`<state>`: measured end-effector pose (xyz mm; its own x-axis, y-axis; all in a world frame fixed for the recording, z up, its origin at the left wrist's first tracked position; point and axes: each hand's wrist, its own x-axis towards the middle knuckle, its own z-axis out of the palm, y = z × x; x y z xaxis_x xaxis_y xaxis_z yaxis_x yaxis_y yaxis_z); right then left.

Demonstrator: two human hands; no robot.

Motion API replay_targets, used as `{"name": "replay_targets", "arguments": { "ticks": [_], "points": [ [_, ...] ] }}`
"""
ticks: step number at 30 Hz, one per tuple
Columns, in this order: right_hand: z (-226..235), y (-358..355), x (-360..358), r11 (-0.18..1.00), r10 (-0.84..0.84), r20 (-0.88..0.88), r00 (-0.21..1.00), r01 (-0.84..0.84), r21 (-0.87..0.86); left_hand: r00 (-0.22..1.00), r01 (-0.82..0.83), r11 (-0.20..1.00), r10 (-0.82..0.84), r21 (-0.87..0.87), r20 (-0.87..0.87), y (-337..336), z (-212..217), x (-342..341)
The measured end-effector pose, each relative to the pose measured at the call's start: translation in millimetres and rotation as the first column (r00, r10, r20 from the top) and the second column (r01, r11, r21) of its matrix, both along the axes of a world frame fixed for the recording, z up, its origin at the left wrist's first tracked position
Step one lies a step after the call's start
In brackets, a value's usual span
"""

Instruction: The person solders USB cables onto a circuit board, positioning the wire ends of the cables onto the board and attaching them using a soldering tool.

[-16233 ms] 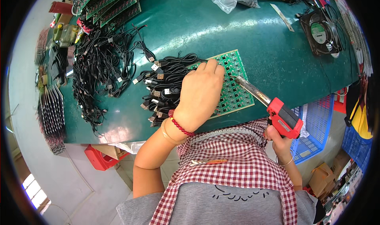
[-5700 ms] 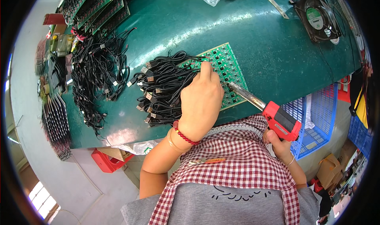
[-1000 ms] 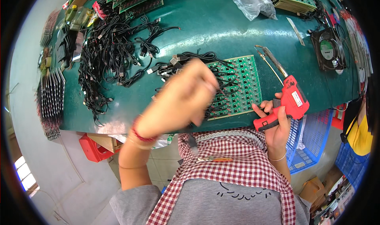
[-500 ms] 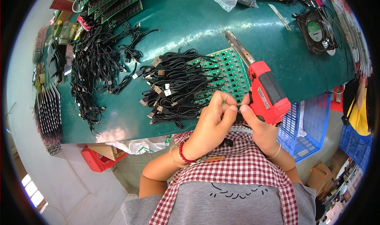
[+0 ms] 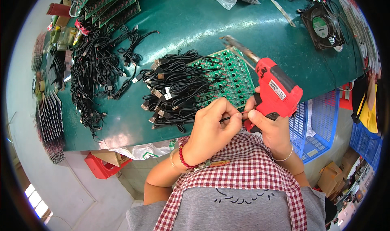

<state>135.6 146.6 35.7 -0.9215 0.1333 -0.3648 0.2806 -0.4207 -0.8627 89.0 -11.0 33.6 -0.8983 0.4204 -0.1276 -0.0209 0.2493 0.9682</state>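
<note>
My left hand (image 5: 213, 127) is closed in a pinch on a thin black cable (image 5: 224, 119), in front of the circuit boards. Close beside it, my right hand (image 5: 273, 133) is wrapped round the handle of a red soldering gun (image 5: 280, 87). Its thumb and fingertips come up to the cable end, though I cannot make out whether they grip it. The gun's metal barrel (image 5: 245, 50) points up and left over the green circuit board panel (image 5: 235, 74). Coiled black USB cables (image 5: 174, 85) lie across the panel's left part, their red wire ends at the board.
More loose black cables (image 5: 97, 64) are heaped at the left of the green table (image 5: 195, 24). Circuit boards (image 5: 118, 9) are stacked at the far left. A black fan (image 5: 321, 27) stands at the far right, and a blue crate (image 5: 321, 125) is below the table edge.
The soldering gun has turned in my right hand, its body shifting slightly right and its barrel tip left. My left hand has moved slightly left and down; the black cable now shows between the hands.
</note>
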Motion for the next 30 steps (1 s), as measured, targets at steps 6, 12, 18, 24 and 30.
{"name": "replay_targets", "arguments": {
  "ticks": [6, 12, 18, 24, 30],
  "points": [
    [0.6, 1.4, 4.5, 0.966, 0.050, 0.068, 0.996, -0.065, 0.250, 0.999, -0.038, 0.998, 0.039, -0.052, 0.019, 3.6, -6.2, 4.3],
    [-0.8, 0.2, 0.2, 0.980, 0.003, 0.115, 0.993, -0.026, 0.197, 0.999, -0.051, 0.999, 0.051, -0.019, -0.005, 6.5, -7.5, 6.1],
    [3.7, -8.3, -3.0, 0.988, -0.146, 0.106, 0.984, 0.141, 0.059, 0.998, -0.034, 0.999, 0.035, 0.018, -0.044, 7.9, -9.3, 7.5],
    [11.2, -2.8, 3.1, 0.938, 0.069, 0.031, 0.997, -0.075, 0.338, 0.990, -0.096, 0.995, 0.095, -0.006, -0.107, 8.3, -6.6, 9.7],
    [5.4, -9.2, 6.6, 0.944, 0.019, -0.053, 0.998, -0.001, 0.330, 0.987, -0.085, 0.996, 0.079, -0.040, -0.137, 9.0, -4.3, 9.2]
  ]
}}
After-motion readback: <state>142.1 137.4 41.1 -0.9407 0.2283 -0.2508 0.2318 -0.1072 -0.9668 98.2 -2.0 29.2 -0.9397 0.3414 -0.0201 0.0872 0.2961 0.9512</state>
